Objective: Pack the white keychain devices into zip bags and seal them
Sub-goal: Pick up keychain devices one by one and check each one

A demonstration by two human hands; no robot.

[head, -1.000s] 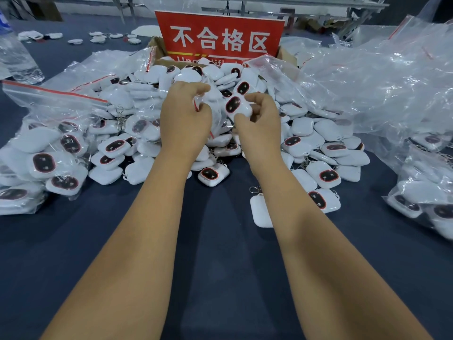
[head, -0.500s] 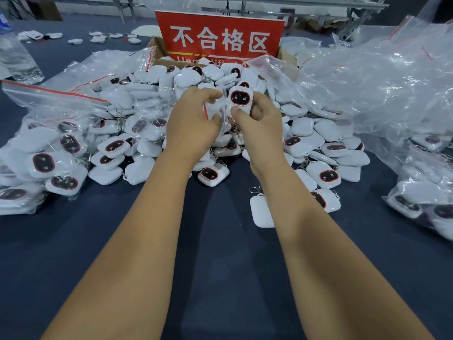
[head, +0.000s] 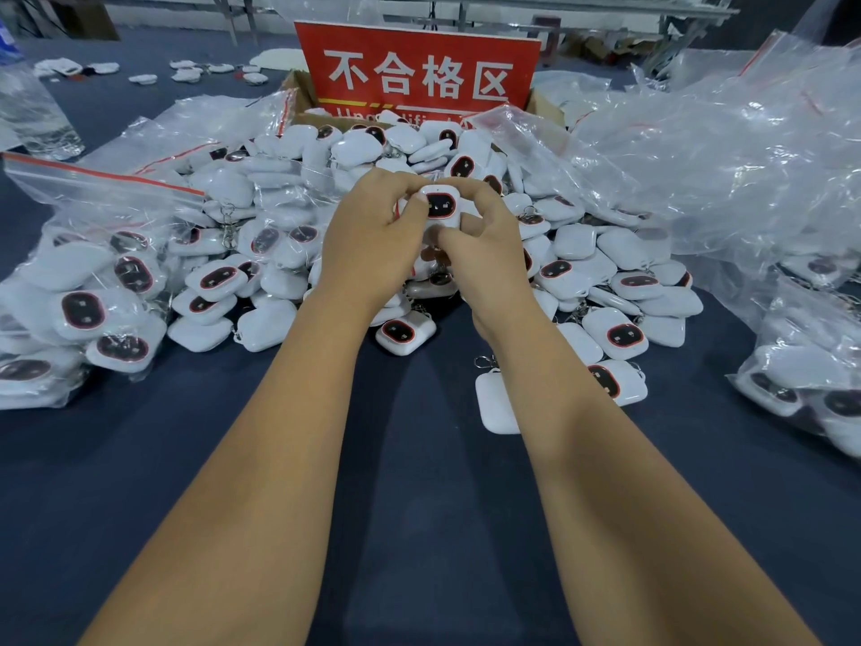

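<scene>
The dark bench [head: 419, 529] carries the whole job, and judging by what lies on it the job is far from over. The biggest mass is the loose pile of white keychain devices [head: 605, 268], heaped in front of the red sign [head: 419, 67] and spilling toward the person; none of these is bagged. To the right of the sign sits a large drift of empty zip bags [head: 722, 165], crumpled and waiting. To the left of the sign, and nearer the person, lie filled bags [head: 93, 291], each showing devices through the clear film, and a few more filled bags [head: 806, 380] rest at the far right edge; these look like the finished share, though whether every strip is sealed cannot be told.

Straight before the sign, above the pile, both hands meet on one device [head: 439, 208] held face up. The left hand [head: 368, 244] has its grip pinching the device's left side, fingers curled over the top. The right hand [head: 484, 244] pinches it from the right, thumb below. A trace of red strip shows beside the left fingers, so the device seems to be going into a small bag, but the film itself is too hard to make out.
</scene>
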